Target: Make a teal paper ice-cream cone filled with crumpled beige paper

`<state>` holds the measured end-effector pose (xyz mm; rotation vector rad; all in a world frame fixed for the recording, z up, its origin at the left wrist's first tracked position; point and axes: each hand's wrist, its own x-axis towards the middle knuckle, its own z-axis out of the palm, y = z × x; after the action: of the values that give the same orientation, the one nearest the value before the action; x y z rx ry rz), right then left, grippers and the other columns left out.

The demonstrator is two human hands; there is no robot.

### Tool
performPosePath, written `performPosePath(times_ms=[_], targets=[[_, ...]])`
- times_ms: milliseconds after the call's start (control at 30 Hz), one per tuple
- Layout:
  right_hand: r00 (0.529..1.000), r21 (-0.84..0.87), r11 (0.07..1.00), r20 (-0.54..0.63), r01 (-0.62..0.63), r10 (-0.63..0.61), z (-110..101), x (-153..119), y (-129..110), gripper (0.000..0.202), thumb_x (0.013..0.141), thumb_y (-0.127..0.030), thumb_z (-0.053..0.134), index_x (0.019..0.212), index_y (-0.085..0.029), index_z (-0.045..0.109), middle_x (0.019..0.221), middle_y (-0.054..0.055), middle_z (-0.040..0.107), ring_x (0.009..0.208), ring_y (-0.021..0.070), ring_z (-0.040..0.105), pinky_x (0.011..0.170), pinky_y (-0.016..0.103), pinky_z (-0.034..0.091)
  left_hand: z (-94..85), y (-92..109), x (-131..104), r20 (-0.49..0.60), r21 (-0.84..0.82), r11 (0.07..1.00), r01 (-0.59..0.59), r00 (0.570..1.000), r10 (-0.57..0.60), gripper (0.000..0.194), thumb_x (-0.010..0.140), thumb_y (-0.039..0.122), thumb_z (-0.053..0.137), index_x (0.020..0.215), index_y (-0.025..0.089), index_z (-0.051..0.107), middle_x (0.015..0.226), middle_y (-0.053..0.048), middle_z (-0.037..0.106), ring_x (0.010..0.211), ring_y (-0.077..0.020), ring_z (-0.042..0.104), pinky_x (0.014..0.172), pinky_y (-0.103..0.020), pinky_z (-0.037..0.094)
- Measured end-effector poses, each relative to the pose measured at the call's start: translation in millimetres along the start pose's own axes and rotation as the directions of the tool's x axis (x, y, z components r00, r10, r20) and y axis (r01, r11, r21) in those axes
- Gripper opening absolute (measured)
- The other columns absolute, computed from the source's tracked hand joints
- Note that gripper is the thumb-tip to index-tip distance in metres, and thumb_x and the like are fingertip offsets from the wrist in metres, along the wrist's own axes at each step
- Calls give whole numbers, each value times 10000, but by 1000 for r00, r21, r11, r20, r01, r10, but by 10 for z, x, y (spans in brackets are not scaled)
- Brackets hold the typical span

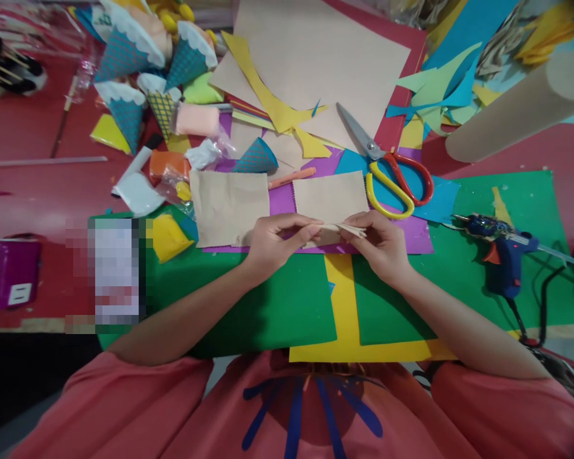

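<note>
A small folded strip of beige paper (335,227) is pinched between my two hands. My left hand (283,239) grips its left end between thumb and fingers. Its right end, where several layers fan out, is in the fingers of my right hand (377,245). Behind the hands lie two flat pieces of brown paper with zigzag-cut edges, a left piece (230,207) and a right piece (330,194). Scissors (375,153) with one yellow and one red handle lie partly open just beyond my right hand. An orange pen (291,177) rests between the brown pieces.
Green sheets (277,306) and a yellow sheet (342,299) cover the near table. A blue glue gun (504,261) with its cord lies at right, near a beige paper tube (521,108). Paper ice-cream cones (124,57), clay packets (197,120) and paper scraps (268,95) crowd the far side.
</note>
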<state>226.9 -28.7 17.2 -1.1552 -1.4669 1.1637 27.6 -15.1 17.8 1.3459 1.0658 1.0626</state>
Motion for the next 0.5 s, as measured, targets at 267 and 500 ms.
performPosePath(times_ms=[267,500], targets=[[982,201,962,68,-186,176,-21,65,-63,327,759,-494,797,796,-204,652,717,-8,652,608,98,616,575,233,532,-85,19,38,117,245,938,-246,968,223,230,868,425,705,885,203,763,854,-36,790,739,-131,735,669,-200,589],[864,429,762,372,-485,340,-49,103,-80,337,745,-414,829,771,-176,591,616,-35,669,485,64,583,465,176,465,-211,-13,31,231,486,705,-516,854,465,206,941,403,620,933,284,789,822,-1,803,685,-133,748,591,-199,550]])
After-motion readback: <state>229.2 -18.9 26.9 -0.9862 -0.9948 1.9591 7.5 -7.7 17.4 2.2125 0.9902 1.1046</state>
